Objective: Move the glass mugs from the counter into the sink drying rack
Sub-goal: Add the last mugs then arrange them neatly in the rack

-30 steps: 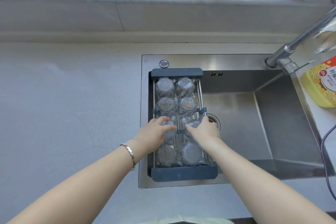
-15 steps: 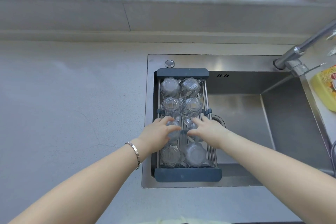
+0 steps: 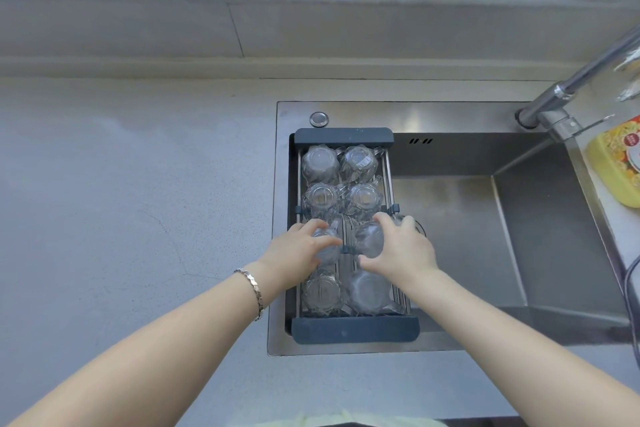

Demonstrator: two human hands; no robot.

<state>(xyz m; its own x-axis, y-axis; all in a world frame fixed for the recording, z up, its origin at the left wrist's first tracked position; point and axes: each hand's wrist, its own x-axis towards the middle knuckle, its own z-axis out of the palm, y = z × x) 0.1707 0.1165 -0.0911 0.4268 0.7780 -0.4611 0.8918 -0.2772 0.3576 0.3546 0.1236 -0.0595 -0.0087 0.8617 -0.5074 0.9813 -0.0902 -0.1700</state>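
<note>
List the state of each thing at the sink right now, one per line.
Drying rack: spans the sink, full.
Glass mugs: eight, upside down, in two columns.
Left hand: on a third-row mug.
Right hand: on the neighbouring mug.
Faucet: off.

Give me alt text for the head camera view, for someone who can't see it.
Two bare hands, left hand and right hand, each rest on an upturned clear glass mug in a dark-ended wire drying rack across the left of a steel sink. Six more upturned mugs fill the rack; the grey counter beside it holds none.
</note>
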